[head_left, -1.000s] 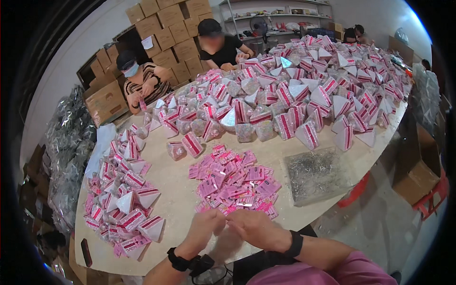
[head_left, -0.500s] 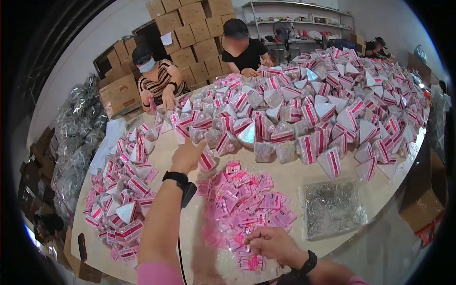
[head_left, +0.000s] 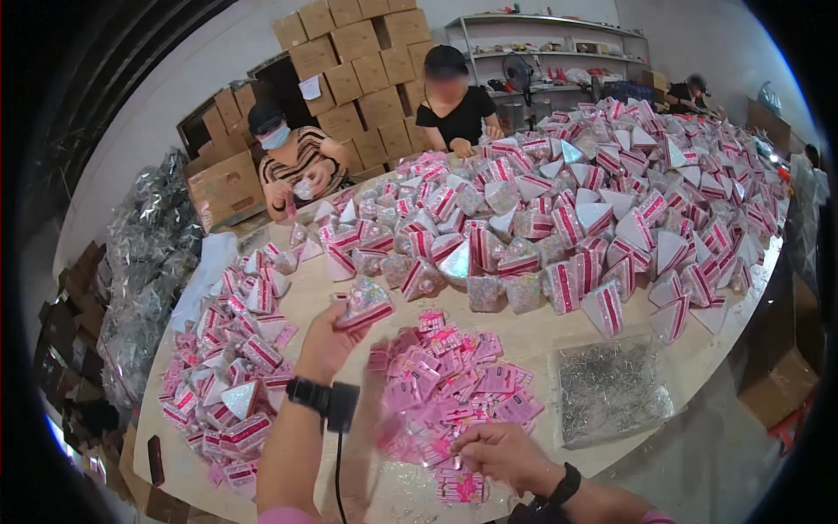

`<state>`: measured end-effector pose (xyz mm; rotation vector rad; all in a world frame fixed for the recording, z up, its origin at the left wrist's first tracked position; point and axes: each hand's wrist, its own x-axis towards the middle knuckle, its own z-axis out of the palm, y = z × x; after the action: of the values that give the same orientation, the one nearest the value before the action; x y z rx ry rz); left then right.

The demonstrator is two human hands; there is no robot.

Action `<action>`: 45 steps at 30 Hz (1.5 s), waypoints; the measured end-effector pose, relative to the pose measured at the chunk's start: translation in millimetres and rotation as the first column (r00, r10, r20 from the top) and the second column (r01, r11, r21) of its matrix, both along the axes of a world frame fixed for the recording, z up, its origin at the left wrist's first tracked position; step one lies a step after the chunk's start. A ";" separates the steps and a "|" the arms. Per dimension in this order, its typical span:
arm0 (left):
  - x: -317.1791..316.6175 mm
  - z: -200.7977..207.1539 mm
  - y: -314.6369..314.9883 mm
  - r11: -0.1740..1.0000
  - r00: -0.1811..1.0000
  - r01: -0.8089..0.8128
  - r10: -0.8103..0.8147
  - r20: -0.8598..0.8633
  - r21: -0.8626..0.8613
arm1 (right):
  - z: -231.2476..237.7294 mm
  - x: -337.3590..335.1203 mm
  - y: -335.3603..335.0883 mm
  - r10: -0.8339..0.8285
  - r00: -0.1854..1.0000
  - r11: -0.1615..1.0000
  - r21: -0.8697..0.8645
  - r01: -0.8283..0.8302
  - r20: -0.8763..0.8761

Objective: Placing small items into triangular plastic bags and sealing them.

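My left hand (head_left: 321,346) is raised over the table with its fingers closed on a wedge-shaped packet (head_left: 367,306). The packet is clear and glittery, with a pink-and-white striped side like a slice of cake. Low in the view, my right hand (head_left: 506,456) rests at the near edge of a pile of pink cards (head_left: 454,384). Its thumb and fingers are pressed together, and whatever lies between them is too small to make out. Just beyond the left hand, a great heap of similar packets (head_left: 559,218) spreads across the table.
A second heap of packets (head_left: 231,393) lies left of my left forearm. Right of the cards stands a shallow clear tray (head_left: 615,384) of small metal pieces. Two co-workers sit across the table (head_left: 524,327), one holding a small item. Cartons (head_left: 349,70) are stacked behind them.
My left hand has drawn back toward me from the large heap, lifting a packet with it. My right hand has barely moved. The striped-sleeved co-worker has raised both hands together.
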<state>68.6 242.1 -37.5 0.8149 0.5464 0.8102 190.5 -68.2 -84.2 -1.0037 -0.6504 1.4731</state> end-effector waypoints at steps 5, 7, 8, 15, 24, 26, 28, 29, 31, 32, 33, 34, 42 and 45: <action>-39.9 21.3 -113.2 0.958 0.946 0.254 -0.217 0.242 -0.133 | 18.9 -7.8 -3.3 -0.129 0.973 0.992 0.025 0.126 0.193; -56.1 -2.2 -142.2 0.967 0.959 0.200 -0.160 0.234 -0.161 | 25.9 -16.4 -5.8 -0.161 0.931 0.979 0.172 0.109 0.328; -62.3 -8.7 -155.9 0.949 0.942 0.238 -0.174 0.285 -0.207 | 29.2 -19.9 -7.5 -0.186 0.902 0.966 0.241 0.095 0.389; -73.5 -32.0 -235.4 0.902 0.889 0.261 -0.086 0.451 -0.343 | 82.2 -44.9 -11.9 -0.394 0.623 0.826 0.558 -0.083 0.676; -70.4 -7.0 -255.7 0.994 0.970 -0.024 -0.003 0.244 0.108 | 81.2 -51.0 -17.2 -0.494 0.454 0.767 0.617 -0.174 0.742; -70.9 -5.5 -256.4 0.972 0.979 -0.140 0.108 0.175 0.188 | 81.6 -52.2 -18.4 -0.523 0.400 0.754 0.627 -0.195 0.753; -71.9 -3.1 -259.0 0.943 0.973 -0.229 0.213 0.092 0.243 | 84.5 -55.6 -20.8 -0.537 0.363 0.753 0.627 -0.201 0.761; -71.9 -4.8 -259.3 0.926 0.966 -0.259 0.243 0.090 0.275 | 85.1 -56.9 -21.2 -0.545 0.347 0.754 0.627 -0.196 0.763; -71.2 -10.1 -259.9 0.888 0.949 -0.314 0.302 0.090 0.336 | 85.6 -59.4 -22.3 -0.560 0.314 0.756 0.628 -0.185 0.767; -71.0 -9.3 -261.1 0.881 0.946 -0.324 0.315 0.083 0.346 | 86.8 -60.4 -22.6 -0.559 0.305 0.758 0.624 -0.188 0.771; -70.4 -7.6 -262.8 0.874 0.942 -0.332 0.326 0.076 0.355 | 88.4 -60.6 -22.8 -0.558 0.296 0.761 0.620 -0.190 0.776; -70.1 -6.8 -263.8 0.867 0.938 -0.340 0.338 0.070 0.365 | 89.1 -60.7 -22.9 -0.556 0.286 0.764 0.616 -0.193 0.780; -67.1 -14.4 -264.3 0.831 0.939 -0.325 0.342 0.045 0.452 | 90.3 -59.6 -25.2 -0.552 0.263 0.779 0.602 -0.176 0.791; -67.0 -12.7 -265.6 0.832 0.939 -0.323 0.342 0.041 0.451 | 89.1 -59.2 -24.8 -0.561 0.252 0.775 0.607 -0.176 0.789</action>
<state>1.6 -23.5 -50.2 1.1864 0.5518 1.2763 131.4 -93.0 4.9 -1.3383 -1.6844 0.0979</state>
